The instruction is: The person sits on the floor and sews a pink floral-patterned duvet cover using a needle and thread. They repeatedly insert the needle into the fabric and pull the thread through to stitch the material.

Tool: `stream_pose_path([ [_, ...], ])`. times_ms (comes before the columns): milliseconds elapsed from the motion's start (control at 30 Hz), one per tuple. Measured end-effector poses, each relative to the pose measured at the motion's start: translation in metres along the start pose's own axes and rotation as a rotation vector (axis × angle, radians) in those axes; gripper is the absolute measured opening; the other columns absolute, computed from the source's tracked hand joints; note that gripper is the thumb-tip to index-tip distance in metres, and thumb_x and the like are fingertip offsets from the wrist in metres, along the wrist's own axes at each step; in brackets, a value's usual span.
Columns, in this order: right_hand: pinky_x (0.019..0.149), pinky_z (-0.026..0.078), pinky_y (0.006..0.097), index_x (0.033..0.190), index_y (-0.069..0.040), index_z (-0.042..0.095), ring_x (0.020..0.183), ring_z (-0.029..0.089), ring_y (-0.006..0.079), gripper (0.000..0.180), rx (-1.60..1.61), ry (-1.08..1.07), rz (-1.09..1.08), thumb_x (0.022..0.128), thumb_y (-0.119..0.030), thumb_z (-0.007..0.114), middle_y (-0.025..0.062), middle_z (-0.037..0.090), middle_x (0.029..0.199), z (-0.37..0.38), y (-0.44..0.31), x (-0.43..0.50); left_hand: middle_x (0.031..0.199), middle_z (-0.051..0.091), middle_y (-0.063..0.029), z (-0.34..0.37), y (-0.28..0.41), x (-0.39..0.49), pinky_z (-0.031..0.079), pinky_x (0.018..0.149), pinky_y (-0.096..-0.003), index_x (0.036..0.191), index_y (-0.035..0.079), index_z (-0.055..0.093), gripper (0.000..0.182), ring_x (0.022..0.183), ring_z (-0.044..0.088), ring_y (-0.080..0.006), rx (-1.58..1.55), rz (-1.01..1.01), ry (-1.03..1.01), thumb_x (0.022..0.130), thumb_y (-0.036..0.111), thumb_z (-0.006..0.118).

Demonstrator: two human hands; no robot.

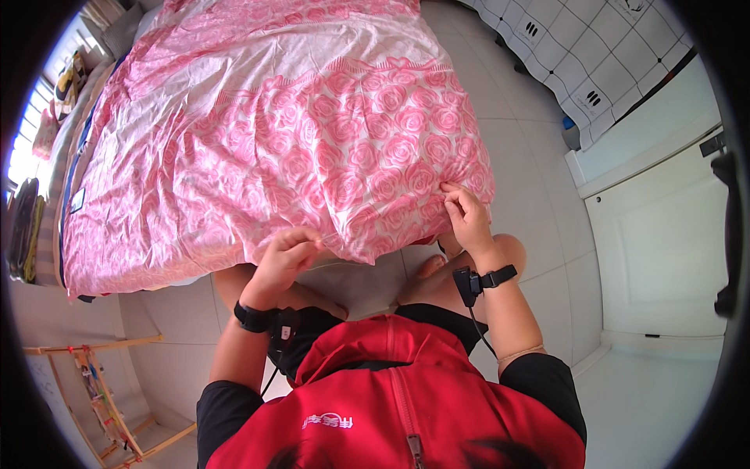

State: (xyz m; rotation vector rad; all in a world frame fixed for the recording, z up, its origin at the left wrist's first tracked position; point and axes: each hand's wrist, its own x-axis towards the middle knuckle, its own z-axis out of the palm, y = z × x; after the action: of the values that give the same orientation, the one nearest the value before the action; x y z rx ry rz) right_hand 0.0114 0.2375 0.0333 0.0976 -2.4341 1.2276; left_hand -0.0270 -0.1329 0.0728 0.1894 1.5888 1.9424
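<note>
A pink and white rose-print bed cover lies wrinkled over the bed, one corner hanging towards me. My left hand is at the near edge of the cover, its thumb and forefinger pinched together on a thin pale thread that runs towards the fabric. Whether a needle is there is too small to tell. On the right, my right hand pinches a fold of the cover near its right edge between thumb and fingers. Both wrists wear black straps with small devices.
My bent knees are below the bed's near edge, on a tiled floor. A wooden rack stands at the lower left. White cabinet doors are at the right, with a checked cloth above them.
</note>
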Motion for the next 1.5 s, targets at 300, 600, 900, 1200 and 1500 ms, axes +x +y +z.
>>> stream_pose_path([
  [300, 0.096, 0.047, 0.0356, 0.093, 0.0, 0.056, 0.113, 0.061, 0.0284, 0.004, 0.119, -0.009, 0.122, 0.09, -0.001, 0.058, 0.0192, 0.065, 0.118, 0.001, 0.004, -0.002, 0.06, 0.041, 0.0004, -0.062, -0.031, -0.05, 0.03, 0.045, -0.0241, 0.092, 0.005, 0.054, 0.004, 0.047, 0.036, -0.0092, -0.677, 0.384, 0.12, 0.093, 0.008, 0.051],
  [600, 0.091, 0.049, 0.0344, 0.095, 0.0, 0.057, 0.108, 0.063, 0.0273, 0.006, 0.073, -0.026, 0.105, 0.09, -0.002, 0.058, 0.0188, 0.066, 0.118, 0.0, 0.008, 0.0, 0.064, 0.044, -0.0006, -0.096, -0.019, -0.07, 0.031, 0.041, -0.021, 0.098, 0.0, 0.054, 0.007, 0.05, 0.037, -0.0078, -0.91, 0.579, 0.178, 0.093, 0.003, 0.049],
  [900, 0.087, 0.05, 0.0318, 0.097, -0.002, 0.059, 0.103, 0.063, 0.0216, 0.005, 0.233, -0.008, 0.142, 0.094, -0.006, 0.057, 0.0149, 0.066, 0.118, -0.001, 0.015, -0.003, 0.062, 0.047, -0.0001, -0.106, -0.021, -0.079, 0.028, 0.04, -0.021, 0.097, 0.001, 0.058, 0.009, 0.048, 0.037, -0.0067, -0.556, 0.4, 0.27, 0.094, 0.004, 0.05],
  [1200, 0.079, 0.049, 0.0236, 0.103, -0.001, 0.06, 0.091, 0.06, 0.0099, 0.012, 0.628, 0.16, 0.329, 0.097, -0.011, 0.06, 0.0053, 0.065, 0.101, -0.027, -0.003, -0.027, 0.091, 0.066, -0.0019, -0.071, 0.005, -0.085, 0.045, 0.061, -0.0201, 0.111, 0.0, 0.065, 0.021, 0.077, 0.06, -0.0089, 0.606, 0.498, 0.799, 0.091, -0.002, 0.059],
  [1500, 0.075, 0.046, 0.0219, 0.097, -0.001, 0.062, 0.083, 0.056, 0.0062, 0.008, 0.367, 0.152, 0.141, 0.093, -0.008, 0.063, -0.0002, 0.064, 0.089, 0.006, -0.016, 0.012, 0.087, 0.068, -0.0112, 0.03, 0.01, 0.015, 0.051, 0.065, -0.029, 0.099, 0.001, 0.071, 0.018, 0.071, 0.064, -0.0169, 0.808, 0.414, 0.267, 0.083, 0.007, 0.072],
])
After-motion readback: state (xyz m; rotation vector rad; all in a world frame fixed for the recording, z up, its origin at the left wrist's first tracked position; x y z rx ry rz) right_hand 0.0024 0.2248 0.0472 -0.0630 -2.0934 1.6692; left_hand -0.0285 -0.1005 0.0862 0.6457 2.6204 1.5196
